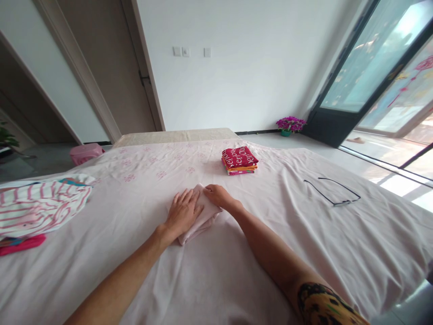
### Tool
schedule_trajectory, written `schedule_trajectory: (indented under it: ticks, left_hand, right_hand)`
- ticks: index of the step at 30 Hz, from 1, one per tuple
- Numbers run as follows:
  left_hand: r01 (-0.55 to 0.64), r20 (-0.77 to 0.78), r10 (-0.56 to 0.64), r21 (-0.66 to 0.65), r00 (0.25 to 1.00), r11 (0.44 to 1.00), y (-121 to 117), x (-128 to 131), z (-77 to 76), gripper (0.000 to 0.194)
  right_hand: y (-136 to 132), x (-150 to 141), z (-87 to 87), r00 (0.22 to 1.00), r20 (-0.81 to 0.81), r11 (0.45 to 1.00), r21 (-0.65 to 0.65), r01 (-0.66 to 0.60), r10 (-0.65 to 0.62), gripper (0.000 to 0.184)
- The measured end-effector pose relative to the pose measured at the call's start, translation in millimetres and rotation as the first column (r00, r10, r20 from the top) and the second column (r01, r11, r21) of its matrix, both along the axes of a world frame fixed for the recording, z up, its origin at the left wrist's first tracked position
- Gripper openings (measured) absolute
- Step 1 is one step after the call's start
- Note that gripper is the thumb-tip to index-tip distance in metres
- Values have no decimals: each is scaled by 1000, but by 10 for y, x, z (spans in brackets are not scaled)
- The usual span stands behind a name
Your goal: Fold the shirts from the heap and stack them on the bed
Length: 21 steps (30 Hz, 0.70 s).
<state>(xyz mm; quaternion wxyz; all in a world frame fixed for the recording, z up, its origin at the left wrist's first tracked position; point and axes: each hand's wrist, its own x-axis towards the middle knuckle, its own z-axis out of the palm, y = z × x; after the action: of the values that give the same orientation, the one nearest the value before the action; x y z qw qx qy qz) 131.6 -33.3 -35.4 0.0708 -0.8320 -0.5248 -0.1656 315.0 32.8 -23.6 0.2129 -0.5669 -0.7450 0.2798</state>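
Fingers (184, 197) of the left hand (177, 219) lie flat and spread, holding nothing, pressed on a folded pale pink cloth (203, 222). It sits beneath them, showing out to their right and on the near side. Fingers of the right hand (218, 197) curl in and grasp the cloth's far right edge, near its far corner. Both bare forearms reach in from the near side, over a pale pink bedspread (162, 280) with wrinkles.

At the left edge is a loose heap of clothes (43, 205), white with red stripes on top, with bright pink and blue beneath. To the right, well apart from the hands, rest dark-framed glasses (347, 201), temples unfolded. Just beyond the hands stands a neat folded stack (240, 158), red with white lettering uppermost, orange and pink below.

Farther off, a pink plastic stool (86, 152) stands at left; purple flowers (291, 123) in a green pot stand at right, before a white wall (243, 90).
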Motion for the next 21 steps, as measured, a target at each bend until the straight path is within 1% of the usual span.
schedule_trajectory:
  ticks: [1,2,4,6,8,12,16,18,21]
  left_hand:
    - [-3,12,2,30,1000,1000,-57,15,61,46]
    - [3,27,-5,57,1000,998,-127,35,125,44]
    - [32,50,-36,76,998,997,-289,88,232,43]
    - [43,58,-46,54,997,998,-429,146,289,44]
    - [33,46,-34,33,998,999,-506,189,293,41]
    - [25,33,-25,-1,999,1000,-487,202,248,28]
    - [9,68,-4,-60,998,998,-412,160,249,17]
    - [-3,90,12,-93,996,996,-383,137,262,16]
    - [-27,159,49,-136,986,990,-332,96,274,23]
  right_hand:
    - [6,24,5,1000,17,1000,8,3,-3,30]
    - [10,49,9,1000,15,1000,-13,1,-1,32]
    - [12,94,15,999,-33,995,-97,-9,6,33]
    - [8,129,23,995,-98,986,-167,-27,10,31]
    - [0,157,39,989,-144,980,-195,-37,9,30]
    - [-18,225,91,977,-211,967,-251,-46,-8,31]
    - [-30,280,138,931,-365,939,-327,-110,-19,27]
    - [-38,284,163,898,-437,927,-356,-115,-56,25]
    - [-46,273,206,862,-492,919,-384,-91,-120,26]
